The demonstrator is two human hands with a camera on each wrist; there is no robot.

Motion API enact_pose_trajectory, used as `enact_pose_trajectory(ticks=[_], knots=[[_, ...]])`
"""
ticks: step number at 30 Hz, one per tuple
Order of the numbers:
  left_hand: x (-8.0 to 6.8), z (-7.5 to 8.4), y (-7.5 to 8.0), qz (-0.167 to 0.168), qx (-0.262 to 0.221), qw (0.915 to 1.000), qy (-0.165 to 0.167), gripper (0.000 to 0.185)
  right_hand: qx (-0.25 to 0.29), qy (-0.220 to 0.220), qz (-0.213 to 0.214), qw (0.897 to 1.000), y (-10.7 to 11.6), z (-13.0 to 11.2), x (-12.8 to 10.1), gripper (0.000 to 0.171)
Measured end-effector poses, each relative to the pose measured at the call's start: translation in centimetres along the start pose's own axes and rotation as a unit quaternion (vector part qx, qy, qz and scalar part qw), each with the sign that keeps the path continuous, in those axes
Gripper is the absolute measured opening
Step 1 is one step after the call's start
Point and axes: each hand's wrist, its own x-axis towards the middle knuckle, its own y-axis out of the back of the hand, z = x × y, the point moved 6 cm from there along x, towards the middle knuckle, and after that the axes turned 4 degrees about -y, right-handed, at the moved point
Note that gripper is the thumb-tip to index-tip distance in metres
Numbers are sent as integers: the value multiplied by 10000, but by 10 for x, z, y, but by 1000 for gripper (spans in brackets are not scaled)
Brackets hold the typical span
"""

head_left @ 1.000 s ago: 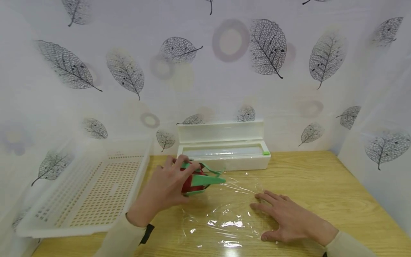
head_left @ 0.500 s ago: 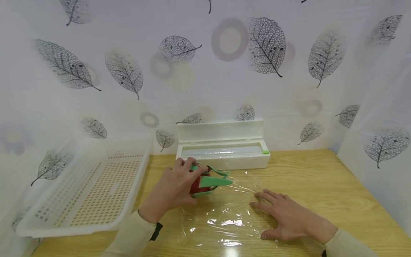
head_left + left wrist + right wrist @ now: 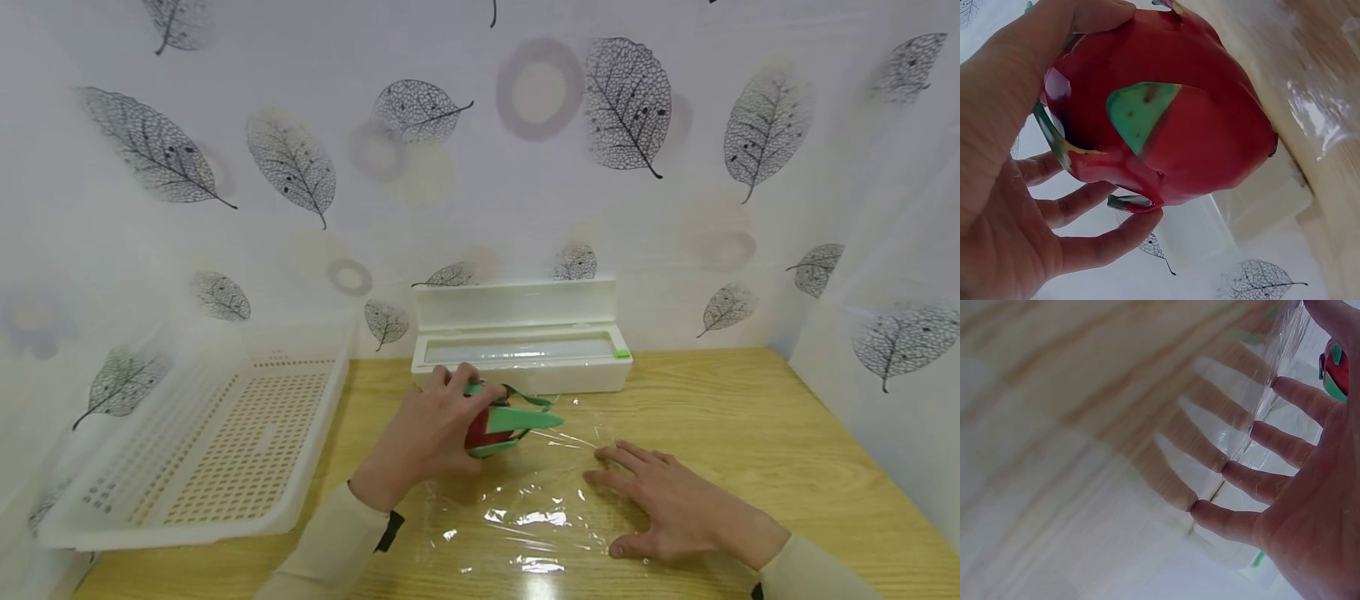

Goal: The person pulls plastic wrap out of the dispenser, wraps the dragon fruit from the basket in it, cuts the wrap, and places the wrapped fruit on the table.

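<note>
A red dragon fruit [image 3: 1191, 119] with green scales is gripped in my left hand [image 3: 431, 437], thumb on one side and fingers curled on the other. In the head view the dragon fruit [image 3: 495, 423] is over the far left part of a sheet of clear cling film [image 3: 525, 508], its green tips pointing right. Whether it touches the film cannot be told. My right hand [image 3: 675, 504] rests with fingers spread and fingertips on the right edge of the film. In the right wrist view those fingertips [image 3: 1235, 467] meet the tabletop, which mirrors them.
Behind the film stands a white cling film box [image 3: 525, 375] with its lid up, a roll inside and a green slider at its right end. A white perforated plastic basket [image 3: 300, 467] sits at the left. Leaf-patterned sheeting [image 3: 465, 200] encloses the wooden table [image 3: 735, 408].
My left hand has carried the dragon fruit rightward over the film, past the left end of the box. The right hand has stayed in place on the film's edge.
</note>
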Motion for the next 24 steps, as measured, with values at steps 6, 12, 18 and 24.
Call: enact_pose_trajectory(ticks=[6, 12, 18, 24], knots=[[8, 6, 0, -86, -73, 9999, 33, 78, 96, -23, -62, 9999, 1, 0, 1, 78], [16, 14, -2, -237, 3, 9997, 72, 78, 78, 5, 4, 10000, 1, 0, 1, 78], [24, 24, -9, -358, 105, 9993, 56, 76, -9, 54, 69, 10000, 1, 0, 1, 78], [28, 33, -17, -595, 307, 9977, 72, 79, 72, 51, 10, 10000, 1, 1, 1, 78]])
